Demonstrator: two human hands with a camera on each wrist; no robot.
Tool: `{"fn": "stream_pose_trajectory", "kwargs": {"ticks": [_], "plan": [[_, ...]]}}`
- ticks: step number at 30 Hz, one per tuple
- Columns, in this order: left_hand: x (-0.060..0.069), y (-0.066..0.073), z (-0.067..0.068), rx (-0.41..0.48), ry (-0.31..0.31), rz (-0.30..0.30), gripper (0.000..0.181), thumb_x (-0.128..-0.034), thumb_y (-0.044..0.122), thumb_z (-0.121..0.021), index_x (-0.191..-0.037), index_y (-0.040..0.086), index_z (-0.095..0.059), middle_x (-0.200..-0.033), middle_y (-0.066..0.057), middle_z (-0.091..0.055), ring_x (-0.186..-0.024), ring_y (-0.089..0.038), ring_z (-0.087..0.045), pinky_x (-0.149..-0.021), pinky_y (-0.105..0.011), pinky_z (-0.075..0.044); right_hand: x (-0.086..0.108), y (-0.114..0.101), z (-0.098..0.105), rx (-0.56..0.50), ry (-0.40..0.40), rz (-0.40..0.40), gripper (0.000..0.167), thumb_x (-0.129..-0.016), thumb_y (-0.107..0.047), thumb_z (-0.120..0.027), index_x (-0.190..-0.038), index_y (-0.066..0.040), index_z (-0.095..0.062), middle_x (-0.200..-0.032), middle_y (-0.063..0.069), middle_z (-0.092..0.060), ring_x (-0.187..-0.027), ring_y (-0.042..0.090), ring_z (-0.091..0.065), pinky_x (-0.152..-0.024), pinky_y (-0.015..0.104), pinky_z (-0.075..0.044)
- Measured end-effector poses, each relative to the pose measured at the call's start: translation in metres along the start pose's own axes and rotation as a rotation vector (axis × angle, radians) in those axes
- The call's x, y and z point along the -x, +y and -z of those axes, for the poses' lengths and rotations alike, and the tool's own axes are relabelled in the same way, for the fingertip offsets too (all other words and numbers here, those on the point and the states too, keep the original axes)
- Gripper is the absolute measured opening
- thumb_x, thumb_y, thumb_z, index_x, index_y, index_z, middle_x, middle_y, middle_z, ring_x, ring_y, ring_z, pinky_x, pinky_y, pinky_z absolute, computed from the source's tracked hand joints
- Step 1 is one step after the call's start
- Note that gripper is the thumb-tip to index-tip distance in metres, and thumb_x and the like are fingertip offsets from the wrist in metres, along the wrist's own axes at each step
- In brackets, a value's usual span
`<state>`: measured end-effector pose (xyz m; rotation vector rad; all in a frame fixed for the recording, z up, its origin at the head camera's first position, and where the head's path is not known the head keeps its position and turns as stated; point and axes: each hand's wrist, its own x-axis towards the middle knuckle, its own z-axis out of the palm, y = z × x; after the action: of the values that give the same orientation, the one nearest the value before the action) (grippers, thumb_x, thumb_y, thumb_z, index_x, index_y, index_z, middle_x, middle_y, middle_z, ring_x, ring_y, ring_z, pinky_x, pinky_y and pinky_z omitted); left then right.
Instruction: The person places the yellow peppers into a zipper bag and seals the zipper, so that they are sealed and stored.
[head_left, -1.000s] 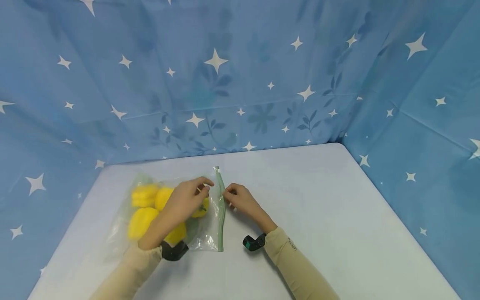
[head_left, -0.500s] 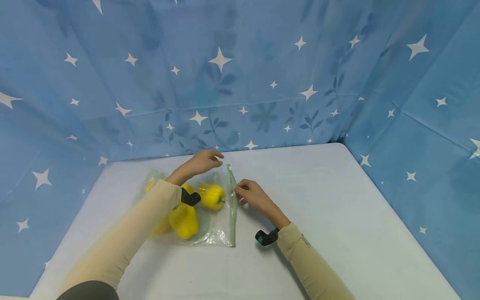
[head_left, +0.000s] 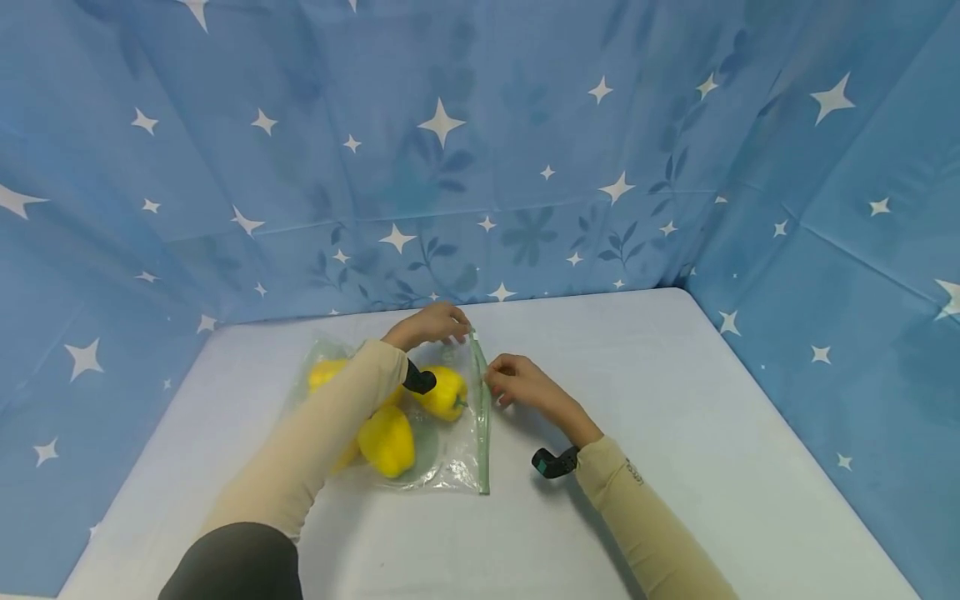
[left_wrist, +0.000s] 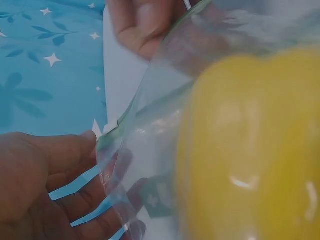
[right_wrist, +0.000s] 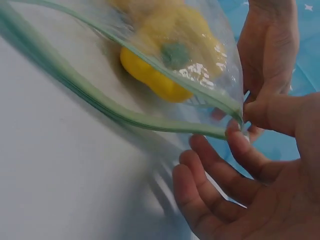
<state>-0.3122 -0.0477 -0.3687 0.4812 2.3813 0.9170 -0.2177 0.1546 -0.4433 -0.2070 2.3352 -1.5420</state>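
A clear zip bag [head_left: 457, 454] with a green strip along its mouth lies on the table, with several yellow bell peppers [head_left: 387, 442] inside. In the left wrist view one pepper [left_wrist: 250, 150] looms large through the plastic. My left hand [head_left: 435, 323] reaches over the bag and pinches the far corner of its mouth, thumb in front and fingers behind the film. Against the middle of the green strip, my right hand [head_left: 528, 387] pinches the edge between thumb and forefinger. The right wrist view shows the two green lips [right_wrist: 115, 112] apart, meeting at my right fingertips.
A white table [head_left: 675, 433] stretches to the right and in front of the bag. Blue curtains [head_left: 525, 150] with white stars hang behind it and along both sides. My left forearm [head_left: 315, 442] covers part of the bag and some peppers.
My left hand has moved from above the peppers to the far corner of the bag's mouth and now pinches it. In view, the bag and my right hand have shifted slightly rightward.
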Motion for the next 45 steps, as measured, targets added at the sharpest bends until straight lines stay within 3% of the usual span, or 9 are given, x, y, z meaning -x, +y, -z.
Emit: {"fn": "stream_pose_trajectory", "kwargs": {"ticks": [4,9,11,16,23,30,45], "plan": [[-0.005,0.002,-0.002,0.040,0.024,0.006,0.031,-0.1071,0.013,-0.056,-0.130,-0.004,-0.066,-0.127,-0.023,-0.068,-0.116,-0.036,-0.067,-0.102,-0.045,-0.055,-0.009,-0.001,0.004,-0.015,0.008,-0.002,0.036,-0.107,-0.031,-0.055,-0.127,-0.002,-0.061,-0.111,0.015,-0.069,-0.096,0.026,-0.068,-0.081,0.037,-0.061],[-0.008,0.001,-0.005,0.069,0.043,-0.004,0.025,-0.1028,0.007,-0.061,-0.123,-0.006,-0.068,-0.125,-0.021,-0.066,-0.086,-0.026,-0.061,-0.080,-0.038,-0.050,-0.025,-0.003,0.004,-0.008,0.048,-0.015,0.042,-0.109,-0.036,-0.053,-0.135,-0.003,-0.058,-0.123,0.018,-0.067,-0.100,0.026,-0.068,-0.082,0.037,-0.061],[-0.009,0.000,-0.006,0.068,0.049,-0.018,0.024,-0.1019,0.006,-0.061,-0.122,-0.007,-0.068,-0.126,-0.020,-0.064,-0.081,-0.024,-0.059,-0.079,-0.038,-0.051,-0.030,-0.005,0.003,-0.013,0.073,-0.024,0.042,-0.108,-0.036,-0.053,-0.135,-0.003,-0.059,-0.125,0.019,-0.066,-0.100,0.026,-0.068,-0.083,0.036,-0.061],[-0.011,-0.003,-0.008,0.056,0.068,-0.051,0.025,-0.1011,0.005,-0.061,-0.121,-0.008,-0.068,-0.127,-0.021,-0.063,-0.095,-0.030,-0.066,-0.092,-0.043,-0.058,-0.041,-0.007,-0.002,-0.058,0.151,-0.047,0.039,-0.107,-0.030,-0.056,-0.134,-0.002,-0.059,-0.127,0.020,-0.068,-0.101,0.028,-0.070,-0.080,0.034,-0.061],[-0.011,-0.009,-0.008,0.063,0.101,-0.059,0.023,-0.0983,0.004,-0.064,-0.117,-0.007,-0.071,-0.116,-0.020,-0.067,-0.093,-0.032,-0.067,-0.089,-0.041,-0.061,-0.053,-0.005,-0.013,-0.107,0.226,-0.067,0.037,-0.107,-0.025,-0.059,-0.134,0.001,-0.061,-0.125,0.023,-0.072,-0.096,0.026,-0.073,-0.070,0.027,-0.061],[-0.013,-0.009,-0.009,0.068,0.108,-0.091,0.021,-0.0993,0.004,-0.063,-0.115,-0.007,-0.071,-0.119,-0.021,-0.067,-0.109,-0.040,-0.069,-0.092,-0.043,-0.062,-0.057,-0.002,-0.016,-0.142,0.262,-0.052,0.034,-0.106,-0.029,-0.062,-0.127,-0.002,-0.068,-0.113,0.018,-0.075,-0.082,0.016,-0.068,-0.063,0.024,-0.056],[-0.014,-0.007,-0.011,-0.055,0.215,-0.089,0.017,-0.0979,0.008,-0.064,-0.106,0.000,-0.077,-0.100,-0.015,-0.075,-0.088,-0.032,-0.073,-0.078,-0.034,-0.061,-0.054,-0.002,-0.022,-0.159,0.327,-0.060,0.025,-0.103,-0.026,-0.065,-0.114,-0.005,-0.072,-0.092,0.009,-0.073,-0.071,0.013,-0.063,-0.060,0.023,-0.052]]}}
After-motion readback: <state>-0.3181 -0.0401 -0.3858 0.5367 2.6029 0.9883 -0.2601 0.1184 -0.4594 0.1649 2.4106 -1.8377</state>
